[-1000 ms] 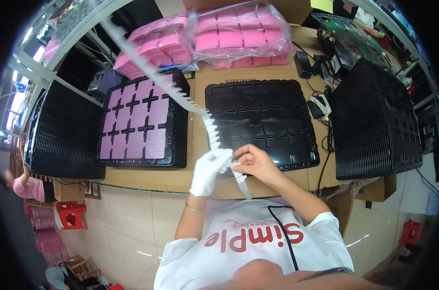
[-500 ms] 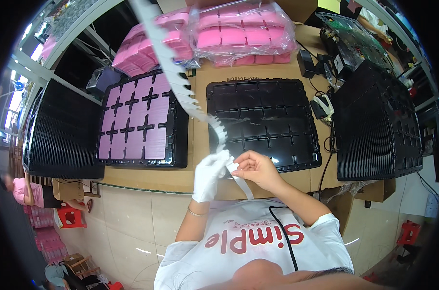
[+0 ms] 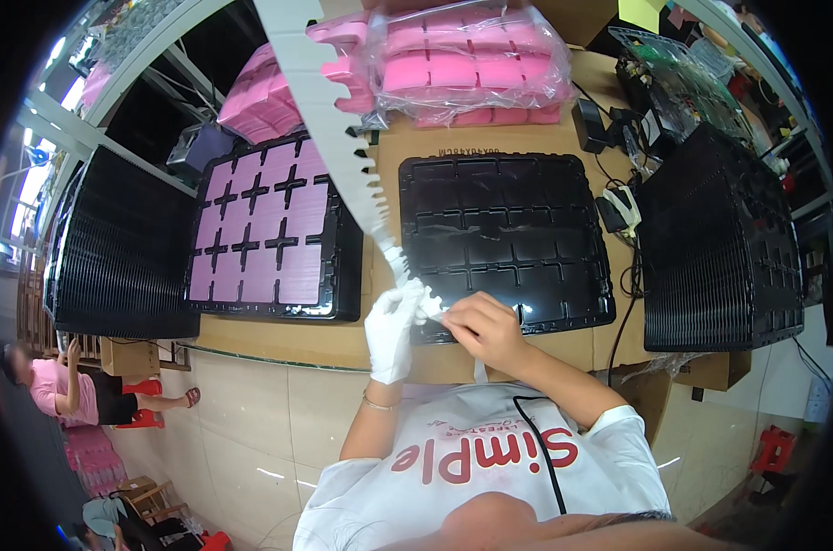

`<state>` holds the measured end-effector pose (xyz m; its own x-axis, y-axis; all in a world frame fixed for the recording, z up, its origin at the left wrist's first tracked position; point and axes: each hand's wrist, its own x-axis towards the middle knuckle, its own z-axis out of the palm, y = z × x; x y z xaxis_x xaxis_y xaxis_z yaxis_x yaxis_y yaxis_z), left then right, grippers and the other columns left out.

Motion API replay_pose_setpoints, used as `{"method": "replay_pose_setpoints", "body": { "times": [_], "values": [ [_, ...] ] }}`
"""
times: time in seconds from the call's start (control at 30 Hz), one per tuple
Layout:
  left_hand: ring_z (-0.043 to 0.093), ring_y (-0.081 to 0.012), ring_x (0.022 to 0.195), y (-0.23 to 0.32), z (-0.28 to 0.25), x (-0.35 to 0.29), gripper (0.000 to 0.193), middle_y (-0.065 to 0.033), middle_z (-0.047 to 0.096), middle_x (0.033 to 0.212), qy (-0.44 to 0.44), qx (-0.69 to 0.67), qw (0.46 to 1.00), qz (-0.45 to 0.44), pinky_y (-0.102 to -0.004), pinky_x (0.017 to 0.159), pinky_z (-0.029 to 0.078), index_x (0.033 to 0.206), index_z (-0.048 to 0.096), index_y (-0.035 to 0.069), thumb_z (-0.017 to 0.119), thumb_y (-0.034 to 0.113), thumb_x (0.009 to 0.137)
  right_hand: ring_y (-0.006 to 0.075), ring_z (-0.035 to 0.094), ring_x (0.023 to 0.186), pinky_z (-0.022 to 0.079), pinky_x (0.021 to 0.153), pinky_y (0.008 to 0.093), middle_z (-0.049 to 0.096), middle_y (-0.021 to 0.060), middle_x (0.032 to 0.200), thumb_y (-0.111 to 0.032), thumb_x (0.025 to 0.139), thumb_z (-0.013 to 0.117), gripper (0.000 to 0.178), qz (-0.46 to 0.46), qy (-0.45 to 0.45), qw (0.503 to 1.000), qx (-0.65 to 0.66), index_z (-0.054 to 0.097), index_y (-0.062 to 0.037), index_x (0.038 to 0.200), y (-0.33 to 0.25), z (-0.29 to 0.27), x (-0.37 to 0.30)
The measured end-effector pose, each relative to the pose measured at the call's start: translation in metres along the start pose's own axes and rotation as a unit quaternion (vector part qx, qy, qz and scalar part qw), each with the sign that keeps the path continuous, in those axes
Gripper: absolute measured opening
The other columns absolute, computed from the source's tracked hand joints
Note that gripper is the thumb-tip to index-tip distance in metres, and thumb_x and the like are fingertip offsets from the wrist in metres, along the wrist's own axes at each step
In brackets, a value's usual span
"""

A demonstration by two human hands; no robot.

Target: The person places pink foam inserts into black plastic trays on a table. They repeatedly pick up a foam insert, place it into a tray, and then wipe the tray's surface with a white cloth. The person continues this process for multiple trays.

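A long white strip (image 3: 341,161) with teeth and notches along one edge rises from my hands up past the top of the picture. My left hand (image 3: 391,338), in a white glove, is closed around its lower part. My bare right hand (image 3: 490,331) pinches at the white strip beside the glove; the exact grip is partly hidden by the fingers. A short flat white tail shows below the right hand. Beyond my hands lies a black moulded tray (image 3: 508,241) with cross-shaped ridges. To the left stands a black tray stack (image 3: 343,275) with pink pieces (image 3: 311,225) in its compartments.
Tall stacks of black trays stand at the left (image 3: 122,248) and right (image 3: 710,253). Plastic-wrapped pink foam pieces (image 3: 471,69) lie at the back. Cables and a black adapter (image 3: 591,124) sit at the right on the cardboard-covered table (image 3: 380,354). A person in pink (image 3: 67,386) is far left.
The strip has turned broader toward me, and its lower end has shifted left and down. My right hand has moved slightly right; less of the white tail shows beneath it.
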<state>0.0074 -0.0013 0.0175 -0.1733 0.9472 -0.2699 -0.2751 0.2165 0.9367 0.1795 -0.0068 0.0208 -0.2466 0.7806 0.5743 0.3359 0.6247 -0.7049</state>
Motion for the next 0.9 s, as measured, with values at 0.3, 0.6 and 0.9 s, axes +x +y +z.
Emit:
{"method": "replay_pose_setpoints", "body": {
  "times": [0.3,0.6,0.9],
  "values": [
    [0.063,-0.0092,0.077,-0.006,-0.007,0.012,0.016,-0.0072,0.068,0.095,0.014,0.017,0.999,-0.025,-0.0194,0.066,0.049,0.105,0.065,-0.002,0.063,0.011,0.094,0.0110,0.061,0.074,0.049,0.070,0.0250,0.064,0.0053,0.084,-0.011,0.084,0.072,0.010,0.173,-0.056,0.983,0.002,0.070,-0.0023,0.088,0.141,-0.005,0.131],
    [0.055,-0.0028,0.064,0.010,-0.008,0.020,0.018,-0.0018,0.067,0.083,0.028,0.037,0.998,-0.042,-0.0181,0.054,0.041,0.103,0.068,0.001,0.067,0.015,0.091,0.0226,0.067,0.082,0.055,0.077,0.0341,0.068,0.0146,0.094,-0.008,0.081,0.064,0.019,0.361,-0.045,0.868,0.338,0.061,0.0039,0.094,0.163,0.016,0.183],
    [0.048,-0.0041,0.057,0.019,0.007,0.044,0.011,-0.0041,0.060,0.081,-0.021,-0.101,0.992,-0.070,-0.0160,0.047,0.034,0.103,0.062,0.002,0.062,0.007,0.093,0.0110,0.053,0.072,0.043,0.065,0.0230,0.063,0.0084,0.094,-0.012,0.086,0.069,0.021,0.378,-0.165,0.808,0.421,0.063,-0.0002,0.103,0.050,-0.004,0.043]
  ]
}}
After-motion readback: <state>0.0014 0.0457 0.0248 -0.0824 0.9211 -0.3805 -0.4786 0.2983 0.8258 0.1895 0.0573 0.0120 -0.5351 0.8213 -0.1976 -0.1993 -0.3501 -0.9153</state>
